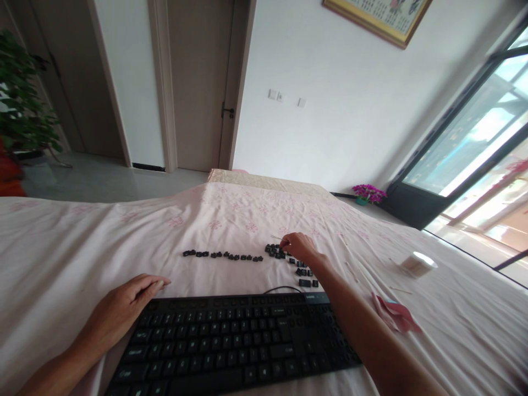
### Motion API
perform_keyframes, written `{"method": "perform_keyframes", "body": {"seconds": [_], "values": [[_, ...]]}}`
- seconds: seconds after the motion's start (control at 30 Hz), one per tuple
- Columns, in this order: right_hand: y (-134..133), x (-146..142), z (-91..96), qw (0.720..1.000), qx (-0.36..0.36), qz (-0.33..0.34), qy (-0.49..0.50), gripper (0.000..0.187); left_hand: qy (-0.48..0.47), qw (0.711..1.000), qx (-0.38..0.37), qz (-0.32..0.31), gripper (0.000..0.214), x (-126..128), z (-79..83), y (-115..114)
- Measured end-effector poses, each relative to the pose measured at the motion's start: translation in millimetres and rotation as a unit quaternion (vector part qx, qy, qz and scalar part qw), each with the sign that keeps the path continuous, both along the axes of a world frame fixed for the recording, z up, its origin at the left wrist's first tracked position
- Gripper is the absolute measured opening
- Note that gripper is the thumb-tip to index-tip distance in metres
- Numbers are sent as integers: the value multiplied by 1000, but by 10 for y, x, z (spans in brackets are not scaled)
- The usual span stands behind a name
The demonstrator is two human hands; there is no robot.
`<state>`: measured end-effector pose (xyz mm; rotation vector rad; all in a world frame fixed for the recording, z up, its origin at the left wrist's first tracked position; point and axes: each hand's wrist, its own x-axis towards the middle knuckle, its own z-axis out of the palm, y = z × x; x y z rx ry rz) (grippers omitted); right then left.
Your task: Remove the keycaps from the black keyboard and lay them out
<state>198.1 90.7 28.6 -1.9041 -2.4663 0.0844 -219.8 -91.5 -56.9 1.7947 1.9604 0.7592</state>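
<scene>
My right hand (pixel 300 247) was at the loose keycaps (pixel 275 252) and my left hand (pixel 124 308) was by the keyboard (pixel 235 341).

My right fingers were drawn close together over the cluster beyond the keyboard's far edge. A thin pick (pixel 276 237) showed at their tips, but I could not tell if they gripped it. My left fingers lay loosely open and held nothing, touching the keyboard's corner. I judged that a careless sweep of my wrist could scatter the caps and spoil the neat row (pixel 223 255) on the soft cloth of the bench (pixel 61 258). The cable (pixel 282 289) looped near my forearm, and a white roll (pixel 417 264) and pink paper (pixel 396 316) lay well to the right.
</scene>
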Motion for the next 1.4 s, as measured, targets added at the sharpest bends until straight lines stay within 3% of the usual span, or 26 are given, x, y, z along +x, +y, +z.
{"method": "perform_keyframes", "body": {"seconds": [0.3,0.77,1.1,1.4], "values": [[-276,-225,-46,997,30,69,20,17,-3,1000,1,1,40,23,33,-5],[-244,-251,-41,998,-6,57,3,14,-5,1000,2,5,39,50,90,-25],[-169,-178,71,999,-33,14,11,15,-11,1000,15,3,37,43,70,-18],[-90,-246,-79,999,1,-47,-1,22,-10,1000,2,-2,40,42,73,-20]]}}
